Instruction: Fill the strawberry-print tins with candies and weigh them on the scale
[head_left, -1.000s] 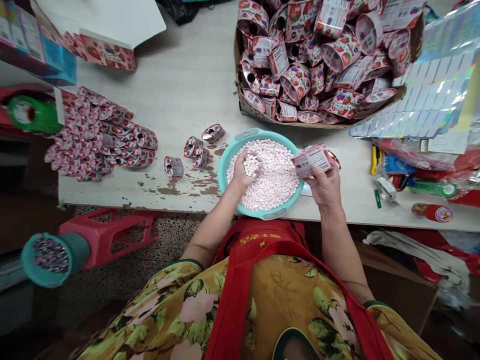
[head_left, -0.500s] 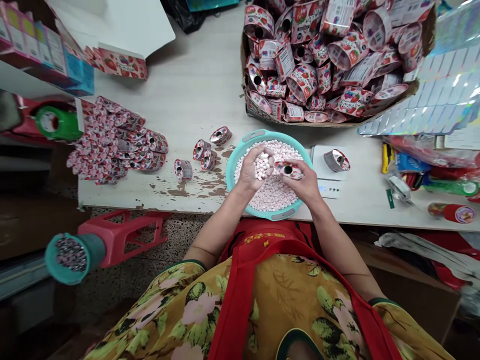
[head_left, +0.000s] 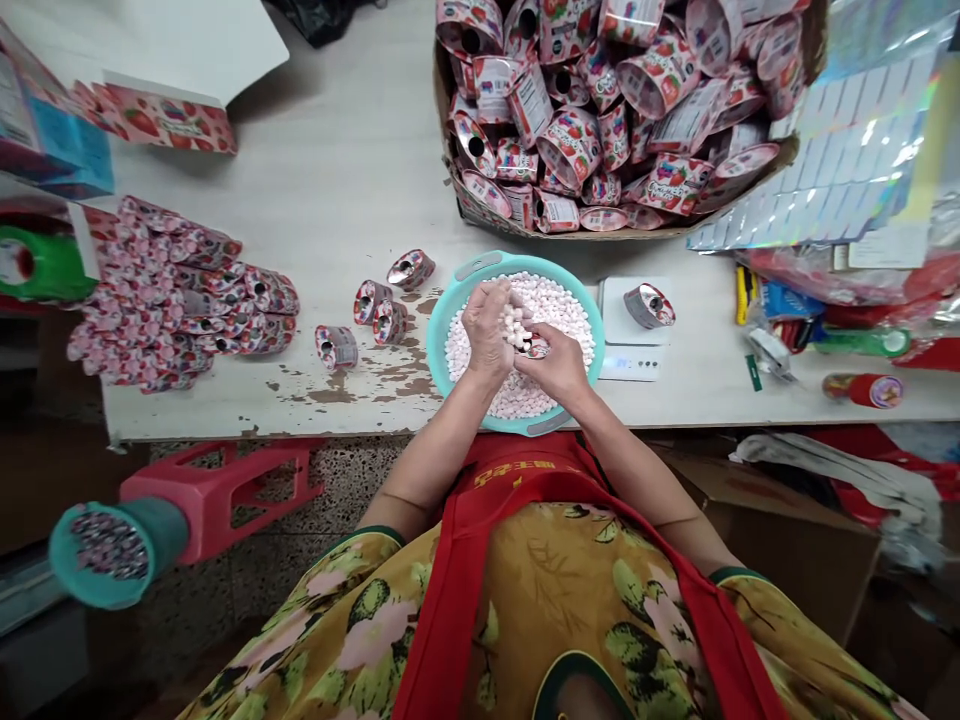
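My left hand (head_left: 489, 335) is cupped over the turquoise basin (head_left: 441, 365), its fingers curled round a heap of small pale candies (head_left: 514, 327). Close against it, my right hand (head_left: 559, 362) grips a small strawberry-print box (head_left: 535, 347) with a hole in its top. The candies in the left palm sit at the box's opening. Below both hands, the basin is filled with loose pale pink candies (head_left: 551, 295). To the left stand several similar boxes (head_left: 337, 347) on the worn tabletop. Another box (head_left: 649, 306) rests on a white scale (head_left: 628, 362) to the right.
A large carton (head_left: 480, 222) full of strawberry-print boxes stands behind the basin. Stacked boxes (head_left: 187, 300) occupy the table's left end. A red stool (head_left: 217, 500) with a turquoise bucket (head_left: 161, 530) is below left. Sticker sheets (head_left: 840, 170) and a jar (head_left: 862, 390) lie right.
My right hand has brought the box leftward and against the cupped left hand, tilting its opening to the candies. The whole view has shifted slightly.
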